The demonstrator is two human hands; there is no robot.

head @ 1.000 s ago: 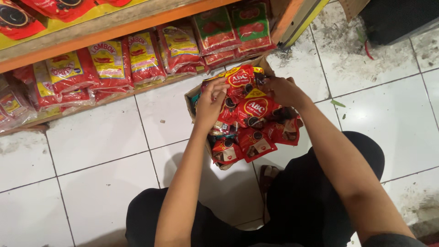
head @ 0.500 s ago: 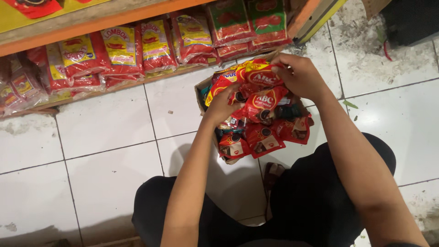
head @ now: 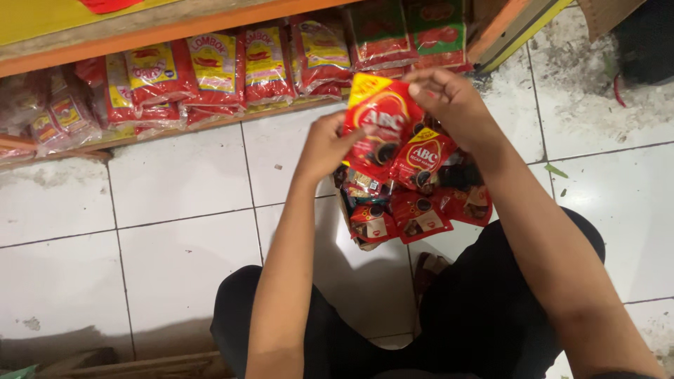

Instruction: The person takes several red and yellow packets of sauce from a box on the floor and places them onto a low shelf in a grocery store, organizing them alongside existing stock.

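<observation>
Both hands, left hand [head: 326, 146] and right hand [head: 453, 105], pinch one red sachet [head: 382, 119] above the carton [head: 358, 235], apparently overfull; neighbouring sachets [head: 411, 210] risk spilling out.

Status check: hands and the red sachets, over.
Left hand and right hand both grip one red plastic sachet. More red pouches heaped below. Nothing blocking.

Bare floor tiles [head: 175, 203] left of the left hand [head: 326, 147] give open passage. Ahead, packets [head: 210, 70] crowd the shelf edge [head: 140, 42]; sachets [head: 414, 203] pile below both hands, blocking there.
</observation>
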